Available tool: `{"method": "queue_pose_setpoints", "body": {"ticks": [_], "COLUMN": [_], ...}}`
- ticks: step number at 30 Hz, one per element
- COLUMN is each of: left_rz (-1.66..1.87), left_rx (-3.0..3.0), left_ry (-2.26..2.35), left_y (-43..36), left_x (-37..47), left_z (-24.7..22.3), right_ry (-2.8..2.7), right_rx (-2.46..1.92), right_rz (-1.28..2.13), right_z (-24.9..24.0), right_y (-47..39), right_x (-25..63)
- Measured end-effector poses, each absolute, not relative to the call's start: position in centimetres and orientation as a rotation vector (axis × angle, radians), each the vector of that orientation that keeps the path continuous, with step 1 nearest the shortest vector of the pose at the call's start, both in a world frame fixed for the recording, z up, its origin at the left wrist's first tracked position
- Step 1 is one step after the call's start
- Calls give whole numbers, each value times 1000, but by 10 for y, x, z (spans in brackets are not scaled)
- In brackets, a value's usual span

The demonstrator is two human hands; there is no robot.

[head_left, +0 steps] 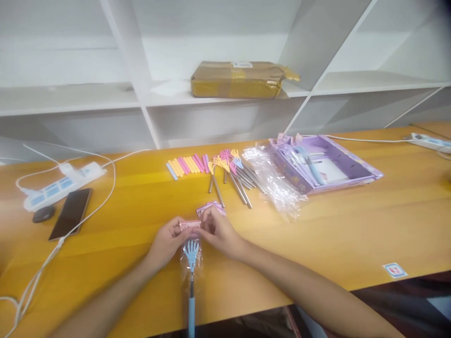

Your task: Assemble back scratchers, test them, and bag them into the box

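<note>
My left hand [166, 241] and my right hand [222, 234] pinch the two ends of a small pink card [190, 225] at the top of a clear plastic bag [199, 263]. Inside the bag lies a back scratcher [191, 256] with a light blue hand-shaped head, a metal rod and a blue handle pointing toward me. Just beyond my fingers are several pink-purple cards [213, 206], partly hidden by my right hand. Farther back, several back scratcher heads on metal rods [239, 180] lie in a loose pile, beside a row of coloured handle tubes [186, 165].
To the right are clear plastic bags [278, 183] and a purple box [347, 185] holding a bagged blue item. A power strip [65, 185], phone [70, 213], black mouse [43, 214] and white cables lie left. A taped carton [236, 82] sits on the shelf.
</note>
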State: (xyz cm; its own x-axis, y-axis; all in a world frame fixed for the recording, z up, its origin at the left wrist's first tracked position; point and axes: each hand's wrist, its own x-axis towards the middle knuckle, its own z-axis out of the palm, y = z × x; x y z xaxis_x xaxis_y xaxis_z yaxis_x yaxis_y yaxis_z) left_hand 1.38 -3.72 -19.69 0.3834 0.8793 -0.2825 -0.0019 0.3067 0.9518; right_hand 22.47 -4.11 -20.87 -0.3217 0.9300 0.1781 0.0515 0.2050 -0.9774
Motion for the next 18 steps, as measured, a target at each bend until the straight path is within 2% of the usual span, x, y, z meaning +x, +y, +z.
{"method": "queue_pose_setpoints", "body": {"ticks": [7, 11, 18], "left_rz": [626, 473, 561], "left_rx": [1180, 1177, 1162], "left_ry": [910, 822, 848], "left_y": [-37, -42, -48], "left_x": [11, 10, 22], "left_z": [-188, -184, -194], "right_ry": [-1649, -1769, -1629], "right_rx": [-918, -959, -1096], "right_rz": [1377, 1254, 1182], "right_z": [-199, -192, -180], "right_y": [-26, -25, -25], "right_x": [246, 254, 246]}}
